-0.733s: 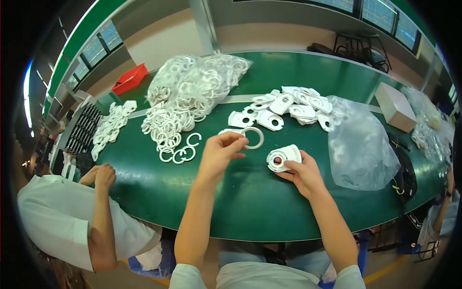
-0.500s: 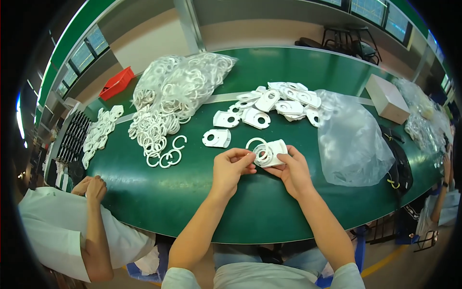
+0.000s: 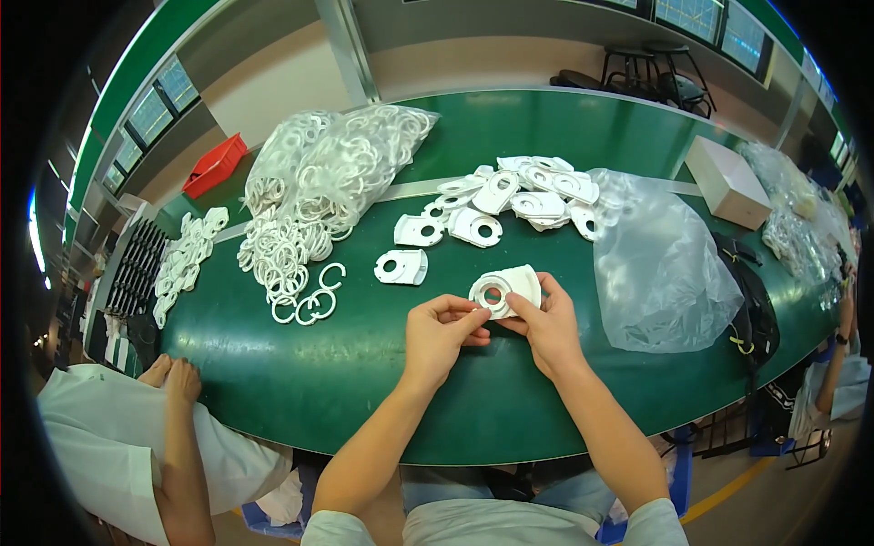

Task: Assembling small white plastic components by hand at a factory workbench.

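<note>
In front of me, above the green table (image 3: 364,400), I hold a white plastic plate (image 3: 522,280) with a round hole in one end. My right hand (image 3: 549,329) grips its squared end, thumb on top and fingers beneath. The fingers of my left hand (image 3: 443,335) are pinched together at the lower left of the round end, on a thin white split ring (image 3: 478,289) that appears to lie around the hole. Fingertips partly hide where ring and plate meet. A single matching plate (image 3: 401,267) rests on the table just beyond my left hand.
Loose white rings (image 3: 284,259) spill from a clear bag (image 3: 364,150) at far left. More plates (image 3: 537,191) are heaped at centre back, beside a clear bag (image 3: 665,273). A white box (image 3: 728,182) and red tray (image 3: 215,165) stand farther out. Another person's hands (image 3: 173,375) rest at left.
The ring, raised and off-centre over the plate before, now lies down around its hole. The plate has turned slightly in my hands, and the view has shifted a little.
</note>
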`<state>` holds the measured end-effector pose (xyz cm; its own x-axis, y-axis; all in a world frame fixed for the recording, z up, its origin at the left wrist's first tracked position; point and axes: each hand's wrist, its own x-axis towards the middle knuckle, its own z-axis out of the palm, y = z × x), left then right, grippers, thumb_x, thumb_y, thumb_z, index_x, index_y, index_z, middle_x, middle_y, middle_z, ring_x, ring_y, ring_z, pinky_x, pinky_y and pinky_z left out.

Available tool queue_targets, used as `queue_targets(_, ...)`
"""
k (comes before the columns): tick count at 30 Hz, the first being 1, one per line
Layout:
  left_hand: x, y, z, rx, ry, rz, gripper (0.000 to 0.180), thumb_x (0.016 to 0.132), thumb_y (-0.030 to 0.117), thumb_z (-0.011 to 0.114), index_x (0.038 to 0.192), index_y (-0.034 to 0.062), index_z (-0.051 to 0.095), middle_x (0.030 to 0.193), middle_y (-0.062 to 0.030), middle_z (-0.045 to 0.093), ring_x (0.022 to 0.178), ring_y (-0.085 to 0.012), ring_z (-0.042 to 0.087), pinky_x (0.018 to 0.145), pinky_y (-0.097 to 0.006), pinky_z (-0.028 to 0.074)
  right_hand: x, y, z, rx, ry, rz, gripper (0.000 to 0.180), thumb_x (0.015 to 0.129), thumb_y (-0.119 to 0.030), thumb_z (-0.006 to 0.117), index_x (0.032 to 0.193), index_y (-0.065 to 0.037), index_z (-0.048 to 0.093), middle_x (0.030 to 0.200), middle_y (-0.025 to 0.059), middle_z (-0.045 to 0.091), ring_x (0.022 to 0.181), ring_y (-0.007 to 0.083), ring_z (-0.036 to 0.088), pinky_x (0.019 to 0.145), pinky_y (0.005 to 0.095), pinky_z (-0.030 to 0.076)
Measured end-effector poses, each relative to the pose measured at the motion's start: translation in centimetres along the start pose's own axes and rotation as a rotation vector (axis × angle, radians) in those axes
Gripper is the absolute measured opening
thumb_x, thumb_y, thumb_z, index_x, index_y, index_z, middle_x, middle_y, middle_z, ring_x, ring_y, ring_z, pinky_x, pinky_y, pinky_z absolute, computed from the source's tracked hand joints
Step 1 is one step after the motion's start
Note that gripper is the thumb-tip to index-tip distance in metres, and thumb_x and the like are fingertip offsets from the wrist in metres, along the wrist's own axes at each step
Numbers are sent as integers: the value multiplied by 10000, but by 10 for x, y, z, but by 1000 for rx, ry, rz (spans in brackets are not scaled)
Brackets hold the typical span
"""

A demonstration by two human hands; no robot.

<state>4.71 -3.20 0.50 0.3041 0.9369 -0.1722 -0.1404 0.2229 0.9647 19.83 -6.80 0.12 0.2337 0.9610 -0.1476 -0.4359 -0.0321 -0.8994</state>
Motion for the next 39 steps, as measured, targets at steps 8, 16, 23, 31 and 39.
queue_targets(8, 0, 6, -2, 207, -43, 166, 277, 850, 79, 638, 1095, -32, 574, 870, -77, 655, 675, -93, 595, 511, -212, 457, 0, -1, -1, -13, -37, 13, 296, 862, -29, 550, 1138, 11, 450, 1047, 134, 601, 898, 205, 645, 735, 330, 566)
queue_targets(16, 2, 1, -6, 132, -80, 156, 276, 878, 97, 604, 1116, -41, 594, 934, -70, 660, 752, -89, 600, 548, -207, 470, -1, -1, 0, 17, -70, 30, 279, 844, -16, 567, 1106, 13, 476, 1033, 126, 605, 899, 199, 643, 748, 324, 567)
queue_targets(23, 3, 3, -7, 5, -58, 107, 285, 875, 94, 607, 1123, -46, 594, 962, -88, 655, 764, -102, 613, 569, -222, 504, -1, 0, 1, -4, -101, -1, 307, 857, -25, 561, 1146, 19, 468, 1059, 124, 597, 932, 207, 636, 758, 329, 564)
queue_targets(31, 3, 4, -9, -5, -77, 114, 277, 874, 91, 609, 1115, -46, 602, 978, -100, 655, 777, -111, 621, 582, -227, 513, -2, -2, 4, -5, -83, 4, 309, 862, -11, 552, 1155, 25, 465, 1074, 129, 595, 942, 209, 633, 769, 327, 566)
queue_targets(39, 3, 6, -12, -100, -85, 39, 282, 869, 99, 618, 1110, -46, 605, 980, -97, 657, 774, -116, 623, 619, -231, 510, -1, 1, 2, -11, -134, -31, 317, 866, -8, 535, 1168, 59, 468, 1084, 149, 590, 933, 224, 637, 781, 349, 570)
